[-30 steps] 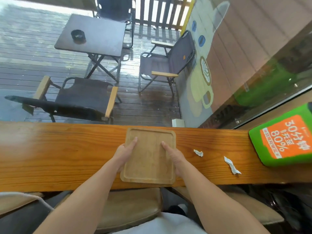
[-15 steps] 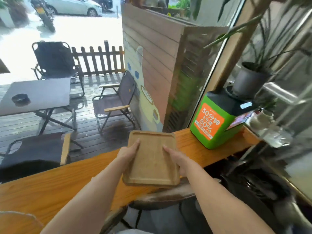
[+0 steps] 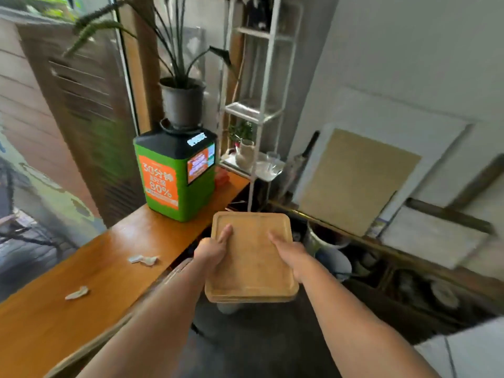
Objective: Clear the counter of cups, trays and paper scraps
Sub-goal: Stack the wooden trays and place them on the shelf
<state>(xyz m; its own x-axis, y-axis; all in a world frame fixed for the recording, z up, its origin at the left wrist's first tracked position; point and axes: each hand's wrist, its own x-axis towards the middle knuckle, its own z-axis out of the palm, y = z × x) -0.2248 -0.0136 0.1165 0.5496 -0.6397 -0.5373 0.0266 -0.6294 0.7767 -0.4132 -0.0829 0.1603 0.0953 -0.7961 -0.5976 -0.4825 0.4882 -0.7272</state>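
A square wooden tray (image 3: 252,257) is held flat in the air, off the right end of the wooden counter (image 3: 81,268). My left hand (image 3: 214,251) grips its left edge with the thumb on top. My right hand (image 3: 290,253) grips its right edge the same way. The tray's top is bare. Two crumpled white paper scraps lie on the counter: one (image 3: 143,259) near the counter's inner edge, the other (image 3: 77,293) further left.
A green and orange box (image 3: 174,175) with a potted plant (image 3: 181,102) on top stands at the counter's far end. A white metal shelf (image 3: 253,113) holds small glassware beyond it. Boards (image 3: 354,181) lean on the right wall, with clutter on the floor below.
The tray has been lifted off the counter and carried to the right, past the counter's end. My view has turned right from the window towards the room's interior.
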